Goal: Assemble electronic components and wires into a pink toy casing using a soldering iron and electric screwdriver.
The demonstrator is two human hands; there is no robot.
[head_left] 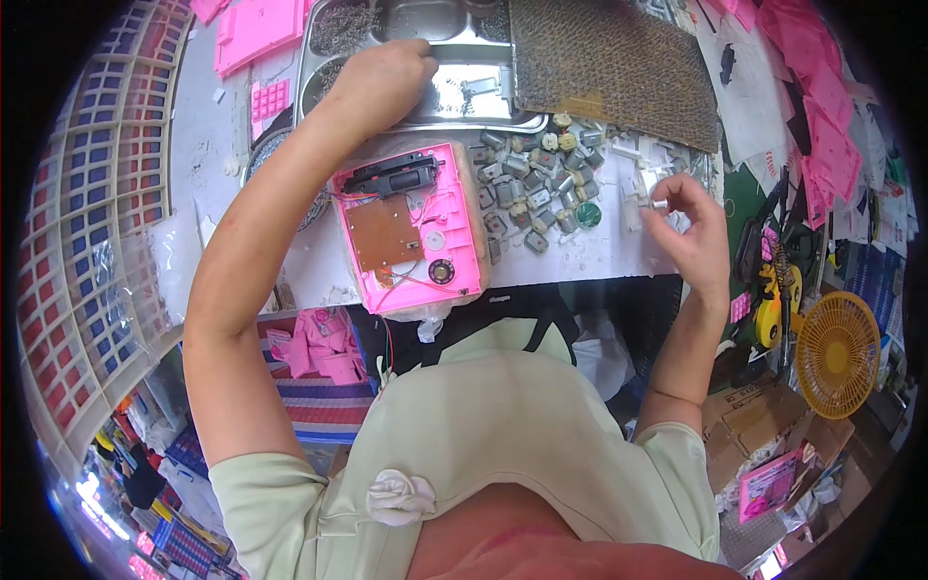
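My left hand [387, 85] reaches over a steel compartment tray [530, 122], its fingers curled down together; whatever is between the fingertips is hidden. Small screw-like metal bits lie in several of the tray's sections. On the right, my right hand [694, 232] pinches a small silvery cylindrical piece [659, 204] between thumb and forefinger. Between my arms a pink plastic housing [466, 227] rests on a padded block, its inside facing up. It holds a brown circuit board [384, 234], a black mechanism [394, 176], a round speaker-like part [441, 271] and thin wires.
Many small metal motors [536, 188] are heaped right of the housing. A brown textured sheet [614, 72] covers the tray's right side. Pink panels [259, 37] lie at the far left. A white plastic lattice [101, 193] stands left; a yellow fan [837, 355] and tools are at right.
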